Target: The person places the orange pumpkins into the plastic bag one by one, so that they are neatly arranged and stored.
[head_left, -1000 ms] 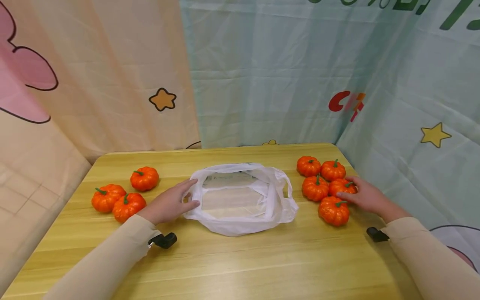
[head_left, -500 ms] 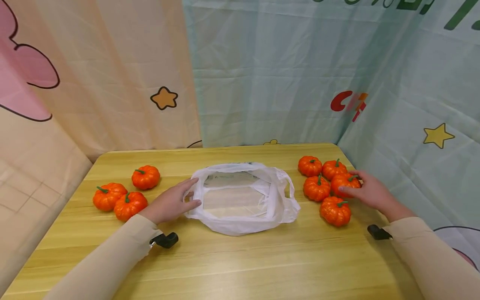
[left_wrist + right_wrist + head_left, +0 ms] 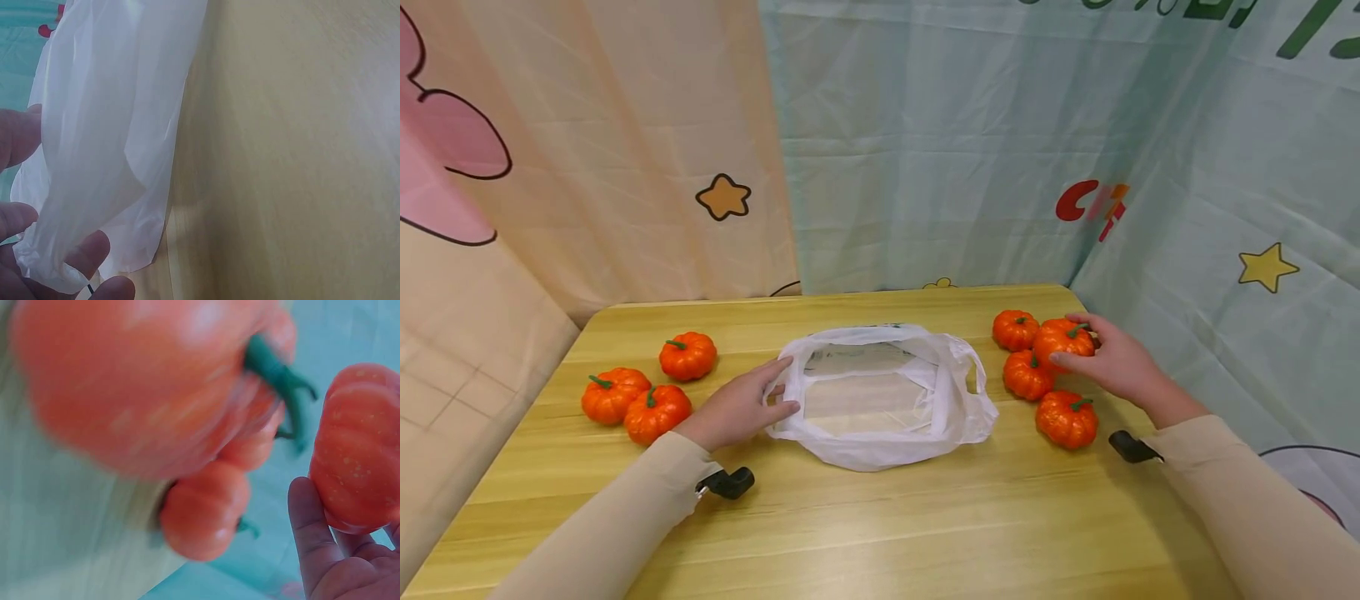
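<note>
A white plastic bag (image 3: 865,454) stands with its mouth spread in the middle of the table. My left hand (image 3: 741,406) holds its left edge; in the left wrist view the fingers curl about the thin plastic (image 3: 106,125). At the right, my right hand (image 3: 1123,362) grips a small orange pumpkin (image 3: 1060,340) with a green stem, raised above the others. In the right wrist view the held pumpkin (image 3: 359,450) rests against the fingers. Several pumpkins, among them one at the front (image 3: 1067,421), lie just below; another is hidden behind the held one.
Three more pumpkins (image 3: 688,356) lie on the table's left side, beside my left forearm. The wooden table (image 3: 880,533) ends at printed curtains (image 3: 940,167) behind and to the right. A loose bag handle (image 3: 977,392) sticks out toward the right-hand pumpkins.
My right hand has lifted one pumpkin out of the right group and moved it up and slightly left, over its neighbours. The left hand and the bag have stayed in place.
</note>
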### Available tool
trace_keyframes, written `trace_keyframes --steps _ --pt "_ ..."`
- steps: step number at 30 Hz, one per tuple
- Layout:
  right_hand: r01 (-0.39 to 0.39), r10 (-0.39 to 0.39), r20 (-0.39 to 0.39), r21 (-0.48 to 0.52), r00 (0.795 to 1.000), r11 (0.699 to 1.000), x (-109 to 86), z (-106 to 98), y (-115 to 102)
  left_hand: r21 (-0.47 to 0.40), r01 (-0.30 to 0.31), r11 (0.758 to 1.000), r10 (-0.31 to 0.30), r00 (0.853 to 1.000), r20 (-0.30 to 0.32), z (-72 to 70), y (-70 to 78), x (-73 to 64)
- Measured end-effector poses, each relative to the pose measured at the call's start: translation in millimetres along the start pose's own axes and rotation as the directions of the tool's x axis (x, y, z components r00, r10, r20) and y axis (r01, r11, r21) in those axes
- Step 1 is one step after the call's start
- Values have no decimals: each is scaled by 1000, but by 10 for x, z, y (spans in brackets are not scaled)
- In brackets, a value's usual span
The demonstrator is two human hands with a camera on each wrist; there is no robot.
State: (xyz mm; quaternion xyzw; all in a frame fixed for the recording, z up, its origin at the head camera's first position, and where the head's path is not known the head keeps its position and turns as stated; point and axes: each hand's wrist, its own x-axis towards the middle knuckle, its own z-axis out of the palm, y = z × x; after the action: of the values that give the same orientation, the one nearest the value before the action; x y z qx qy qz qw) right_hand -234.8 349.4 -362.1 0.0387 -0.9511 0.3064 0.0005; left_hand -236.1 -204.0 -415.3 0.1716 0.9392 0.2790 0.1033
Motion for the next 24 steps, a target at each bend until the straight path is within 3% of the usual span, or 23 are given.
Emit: trace_keyframes --steps 7,12,18,24 --pt "52 -52 9 26 999 998 10 65 -402 -6 6 1000 -6 1000 -1 -18 11 -27" --pt "71 -78 63 98 995 993 38 173 -705 -18 14 1000 -14 1000 -1 -23 27 -21" --pt "156 -175 119 152 977 976 97 432 -1067 -34 21 999 -22 1000 -1 -21 26 -22" --pt "186 -228 191 215 955 959 167 769 -1424 -44 25 999 -25 1000 0 -18 41 -23"
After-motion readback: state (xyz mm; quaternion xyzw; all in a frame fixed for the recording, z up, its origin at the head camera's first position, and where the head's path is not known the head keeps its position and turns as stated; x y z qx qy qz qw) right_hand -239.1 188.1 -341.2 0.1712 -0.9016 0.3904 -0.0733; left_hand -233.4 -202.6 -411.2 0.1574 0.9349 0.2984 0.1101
